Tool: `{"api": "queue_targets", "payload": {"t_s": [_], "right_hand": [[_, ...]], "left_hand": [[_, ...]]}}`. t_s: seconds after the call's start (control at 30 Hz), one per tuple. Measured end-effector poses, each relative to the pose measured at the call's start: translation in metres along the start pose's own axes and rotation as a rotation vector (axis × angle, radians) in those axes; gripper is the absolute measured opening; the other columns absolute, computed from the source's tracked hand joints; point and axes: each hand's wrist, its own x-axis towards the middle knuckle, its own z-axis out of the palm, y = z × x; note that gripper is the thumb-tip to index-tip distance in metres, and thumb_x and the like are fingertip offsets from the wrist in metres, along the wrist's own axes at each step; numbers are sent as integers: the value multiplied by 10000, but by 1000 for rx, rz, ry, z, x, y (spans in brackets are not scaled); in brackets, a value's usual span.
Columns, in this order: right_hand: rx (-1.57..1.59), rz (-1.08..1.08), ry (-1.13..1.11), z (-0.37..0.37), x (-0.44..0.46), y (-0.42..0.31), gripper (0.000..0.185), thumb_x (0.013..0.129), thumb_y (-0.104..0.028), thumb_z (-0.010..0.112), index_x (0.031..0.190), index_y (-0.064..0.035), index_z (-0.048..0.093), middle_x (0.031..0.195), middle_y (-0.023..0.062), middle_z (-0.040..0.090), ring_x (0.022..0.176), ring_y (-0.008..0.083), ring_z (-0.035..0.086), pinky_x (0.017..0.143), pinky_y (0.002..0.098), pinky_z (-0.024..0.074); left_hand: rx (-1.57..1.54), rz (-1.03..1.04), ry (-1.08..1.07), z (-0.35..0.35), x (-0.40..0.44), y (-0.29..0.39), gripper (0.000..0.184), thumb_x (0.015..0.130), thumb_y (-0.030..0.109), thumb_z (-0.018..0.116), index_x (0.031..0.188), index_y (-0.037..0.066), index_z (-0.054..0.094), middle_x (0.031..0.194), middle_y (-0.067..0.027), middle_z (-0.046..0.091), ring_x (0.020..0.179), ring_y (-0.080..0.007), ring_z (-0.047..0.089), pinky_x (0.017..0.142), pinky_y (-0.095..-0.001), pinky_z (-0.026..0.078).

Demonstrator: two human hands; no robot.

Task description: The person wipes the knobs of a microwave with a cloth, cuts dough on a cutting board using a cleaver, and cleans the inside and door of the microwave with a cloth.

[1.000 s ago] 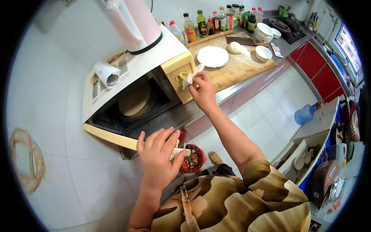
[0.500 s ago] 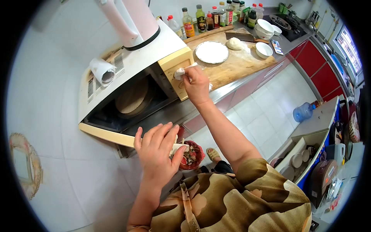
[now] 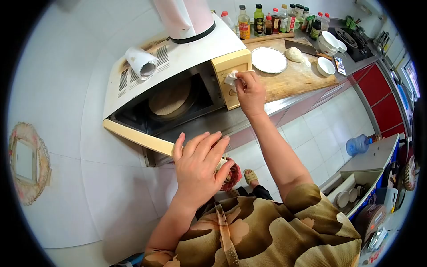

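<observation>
A white microwave (image 3: 184, 55) stands with its door (image 3: 140, 139) swung open. My left hand (image 3: 198, 167) lies over the free end of the door, fingers stretched and apart. My right hand (image 3: 252, 94) pinches a crumpled white tissue (image 3: 231, 78) against the cream control panel (image 3: 219, 70), above a knob. Inside the dark cavity sits a round, pale, ridged lid-like disc (image 3: 171, 100); what lies beneath it is mostly hidden. Whether my left hand presses on the door or only rests there, I cannot tell.
A pink kettle (image 3: 189, 22) and a paper roll (image 3: 140, 63) stand on the microwave. To the right, a cutting board (image 3: 289, 86) bears a floury plate (image 3: 269, 60), dough (image 3: 294, 54), a cleaver (image 3: 300, 47) and a bowl (image 3: 326, 66). A red-lined bin (image 3: 233, 175) is below.
The view has turned, so the microwave and counter appear farther right. My right hand still has the tissue at the panel, and my left hand stays on the door.
</observation>
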Motion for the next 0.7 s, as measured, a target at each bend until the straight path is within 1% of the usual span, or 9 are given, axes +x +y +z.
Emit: {"api": "queue_targets", "payload": {"t_s": [0.03, 0.1, 0.17, 0.2, 0.3, 0.37, 0.43, 0.6, 0.7], "right_hand": [[-66, -35, -19, 4, -3, 1, 158, 825, -3, 722, 958, -78, 685, 855, 90, 660, 703, 247, 668, 647, 366, 527], [-113, 31, -35, 5, -18, 22, 184, 819, 6, 718, 976, -87, 696, 860, 89, 662, 726, 238, 678, 666, 356, 537], [-28, 124, -101, -2, -34, 41, 191, 832, -2, 703, 1003, -85, 704, 872, 104, 678, 750, 236, 693, 681, 353, 548], [7, 243, -73, -4, -38, 49, 221, 839, -2, 699, 1047, -77, 703, 879, 111, 694, 771, 228, 704, 688, 343, 555], [103, 238, 3, -5, -13, 44, 174, 854, -4, 695, 1021, -51, 676, 893, 101, 701, 775, 209, 695, 668, 338, 540], [100, 151, 41, -2, 4, 29, 151, 860, -13, 694, 998, -73, 677, 910, 84, 691, 759, 227, 681, 660, 341, 533], [-125, -57, -52, -4, 7, 18, 170, 855, -20, 706, 1008, -92, 684, 913, 82, 676, 758, 255, 669, 661, 337, 529], [-113, -107, -48, 3, -9, 14, 209, 846, -47, 722, 1037, -123, 681, 1030, 63, 660, 817, 285, 689, 681, 378, 555], [-189, -60, -77, 4, -15, 18, 204, 844, -67, 726, 1033, -127, 678, 1021, 61, 660, 818, 303, 686, 679, 391, 557]], "left_hand": [[-12, 3, 7, 0, 1, -1, 464, 785, 291, 776, 1213, 131, 694, 1236, -36, 656, 1165, -251, 587, 1127, -537, 280], [-15, -5, 16, -1, -2, -1, 466, 780, 288, 779, 1210, 129, 696, 1228, -33, 659, 1166, -240, 582, 1117, -551, 289], [-29, 2, 18, -1, -3, -2, 462, 779, 288, 777, 1206, 131, 695, 1227, -37, 661, 1159, -242, 587, 1116, -552, 289], [-28, -3, 11, -1, -5, -3, 454, 792, 292, 769, 1214, 142, 696, 1239, -36, 658, 1167, -252, 592, 1133, -527, 275], [-43, -21, -21, -8, -4, 1, 444, 792, 296, 774, 1203, 144, 700, 1236, -34, 660, 1167, -249, 592, 1131, -528, 278], [-59, -1, -2, -3, -4, -1, 452, 781, 299, 778, 1197, 140, 702, 1231, -34, 662, 1166, -246, 593, 1132, -528, 276], [-30, -19, 4, -1, -5, -1, 468, 765, 297, 782, 1198, 138, 700, 1229, -33, 662, 1163, -243, 594, 1134, -524, 272], [-17, 1, -8, -2, 0, -2, 482, 773, 311, 775, 1221, 152, 695, 1239, -22, 661, 1163, -240, 594, 1137, -512, 269], [-10, -2, -8, 0, 0, -2, 473, 788, 322, 770, 1220, 146, 693, 1237, -29, 657, 1170, -249, 589, 1140, -515, 265]]}}
